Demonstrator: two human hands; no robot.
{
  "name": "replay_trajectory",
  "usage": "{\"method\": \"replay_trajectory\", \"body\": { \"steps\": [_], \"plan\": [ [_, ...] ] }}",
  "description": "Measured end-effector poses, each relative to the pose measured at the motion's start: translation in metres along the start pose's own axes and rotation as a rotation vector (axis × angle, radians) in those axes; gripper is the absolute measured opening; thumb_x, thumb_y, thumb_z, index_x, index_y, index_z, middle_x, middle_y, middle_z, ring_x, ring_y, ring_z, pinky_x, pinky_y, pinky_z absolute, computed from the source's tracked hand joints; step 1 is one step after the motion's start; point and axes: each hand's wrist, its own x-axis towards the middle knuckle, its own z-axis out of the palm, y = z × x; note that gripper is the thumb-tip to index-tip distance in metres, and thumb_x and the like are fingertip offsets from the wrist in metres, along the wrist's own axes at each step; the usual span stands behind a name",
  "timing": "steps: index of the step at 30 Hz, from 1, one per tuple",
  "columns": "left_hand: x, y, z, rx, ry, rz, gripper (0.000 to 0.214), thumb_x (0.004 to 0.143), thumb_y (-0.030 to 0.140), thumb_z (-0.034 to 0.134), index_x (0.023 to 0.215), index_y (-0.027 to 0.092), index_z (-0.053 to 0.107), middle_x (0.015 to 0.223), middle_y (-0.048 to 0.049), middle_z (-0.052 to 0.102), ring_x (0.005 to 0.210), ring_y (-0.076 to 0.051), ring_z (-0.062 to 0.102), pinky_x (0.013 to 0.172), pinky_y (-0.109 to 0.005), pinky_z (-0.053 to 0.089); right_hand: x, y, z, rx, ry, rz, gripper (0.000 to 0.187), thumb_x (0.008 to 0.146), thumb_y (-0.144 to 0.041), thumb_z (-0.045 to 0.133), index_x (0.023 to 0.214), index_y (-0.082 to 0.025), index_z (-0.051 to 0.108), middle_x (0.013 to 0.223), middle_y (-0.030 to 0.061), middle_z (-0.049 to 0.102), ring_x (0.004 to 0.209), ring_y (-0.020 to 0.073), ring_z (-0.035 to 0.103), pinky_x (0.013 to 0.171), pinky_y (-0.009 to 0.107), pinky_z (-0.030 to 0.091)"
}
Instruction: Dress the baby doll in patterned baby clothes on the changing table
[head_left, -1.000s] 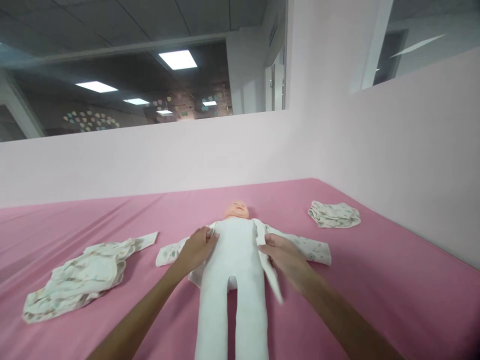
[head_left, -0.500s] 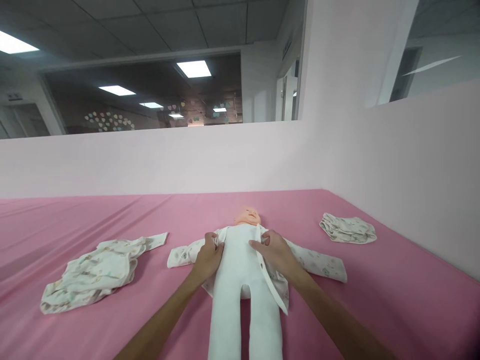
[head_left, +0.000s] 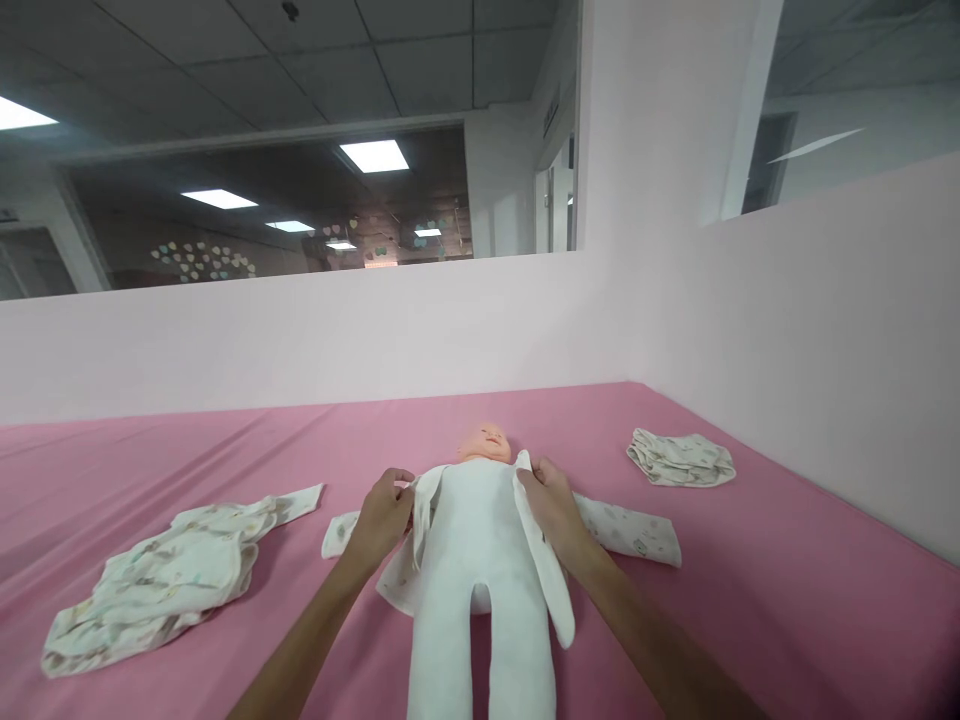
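Observation:
A baby doll (head_left: 474,540) with a white cloth body lies on its back on the pink sheet (head_left: 750,600), head pointing away from me. A patterned baby jacket (head_left: 637,530) is spread open under it, sleeves out to both sides. My left hand (head_left: 382,518) pinches the jacket's left front edge near the doll's shoulder. My right hand (head_left: 551,500) grips the right front edge at the other shoulder, lifting the flap off the chest.
A crumpled patterned garment (head_left: 157,580) lies at the left on the sheet. A small folded garment (head_left: 681,458) sits at the back right near the pink partition wall (head_left: 825,340), which borders the surface at the back and right.
Both hands have slid from the doll's chest up to the shoulders and taken hold of the jacket's front edges, pulling the flaps apart. The view shifted slightly.

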Motion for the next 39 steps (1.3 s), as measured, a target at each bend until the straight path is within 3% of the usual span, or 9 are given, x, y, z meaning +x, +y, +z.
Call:
{"method": "replay_trajectory", "body": {
  "steps": [2,5,11,14,17,20,26,31,39],
  "plan": [
    [-0.006,0.005,0.004,-0.144,-0.039,-0.027,0.037,0.085,0.039,0.046,0.115,0.019,0.047,0.095,-0.0073,0.066,0.076,-0.019,0.065,0.067,-0.03,0.05,0.0,0.001,-0.003,0.089,0.016,0.033,0.019,0.074,-0.035,0.049,0.07,-0.022,0.036,0.063,-0.0063,0.033,0.054,0.0099,0.033,0.047,0.023,0.029],
    [-0.015,0.01,0.01,0.008,-0.084,-0.001,0.049,0.08,0.047,0.054,0.121,0.02,0.048,0.113,-0.01,0.064,0.097,-0.024,0.064,0.081,-0.034,0.049,0.0,0.0,-0.004,0.153,0.048,0.048,0.02,0.072,-0.034,0.052,0.068,-0.022,0.036,0.061,-0.0066,0.033,0.053,0.0097,0.032,0.046,0.023,0.029],
    [-0.025,0.021,0.015,0.343,-0.013,0.127,0.042,0.081,0.025,0.047,0.123,0.02,0.052,0.131,-0.0098,0.056,0.123,-0.024,0.05,0.099,-0.033,0.04,-0.002,-0.003,-0.002,0.137,0.059,0.034,0.022,0.074,-0.038,0.05,0.068,-0.022,0.037,0.061,-0.0058,0.033,0.054,0.0102,0.033,0.045,0.023,0.028],
    [-0.031,0.044,0.012,0.181,-0.094,0.12,0.047,0.081,0.022,0.044,0.128,0.024,0.049,0.133,-0.0066,0.054,0.106,-0.019,0.06,0.084,-0.028,0.048,0.0,-0.007,0.001,0.056,0.046,0.004,0.021,0.075,-0.036,0.046,0.068,-0.023,0.032,0.061,-0.0061,0.03,0.053,0.0101,0.032,0.045,0.023,0.028],
    [-0.035,0.069,0.007,0.092,-0.336,0.112,0.051,0.081,0.027,0.047,0.131,0.026,0.047,0.129,-0.0067,0.056,0.075,-0.014,0.063,0.062,-0.024,0.049,0.006,-0.013,0.006,-0.034,0.047,0.005,0.014,0.072,-0.03,0.044,0.067,-0.023,0.033,0.06,-0.0056,0.033,0.053,0.011,0.035,0.047,0.023,0.03],
    [-0.029,0.082,0.007,0.167,-0.495,0.122,0.057,0.079,0.042,0.056,0.132,0.023,0.047,0.119,-0.0086,0.06,0.072,-0.015,0.061,0.059,-0.024,0.047,0.017,-0.018,0.011,-0.109,0.048,-0.002,0.006,0.068,-0.027,0.047,0.067,-0.022,0.044,0.061,-0.0032,0.044,0.058,0.0141,0.044,0.052,0.025,0.034],
    [0.008,0.076,0.044,0.708,-0.12,0.154,0.046,0.084,0.052,0.043,0.103,0.015,0.061,0.11,-0.0166,0.062,0.097,-0.033,0.061,0.074,-0.038,0.044,0.031,-0.016,0.027,-0.283,0.063,-0.042,0.008,0.062,-0.022,0.052,0.055,-0.021,0.05,0.057,-0.0006,0.052,0.063,0.0177,0.05,0.057,0.027,0.032],
    [0.013,0.077,0.065,0.885,-0.05,0.211,0.035,0.086,0.035,0.041,0.103,0.013,0.063,0.111,-0.0189,0.061,0.099,-0.034,0.062,0.078,-0.04,0.044,0.034,-0.016,0.036,-0.326,0.126,-0.106,0.013,0.069,-0.021,0.045,0.06,-0.021,0.054,0.064,0.0009,0.058,0.066,0.0175,0.052,0.06,0.027,0.032],
    [0.005,0.07,0.065,0.909,0.053,0.274,0.024,0.089,0.025,0.039,0.095,0.013,0.06,0.097,-0.0157,0.065,0.09,-0.028,0.064,0.073,-0.034,0.041,0.028,-0.016,0.043,-0.213,0.146,-0.209,0.02,0.08,-0.034,0.043,0.075,-0.02,0.057,0.077,0.0018,0.064,0.074,0.0181,0.056,0.066,0.027,0.04]
  ]
}}
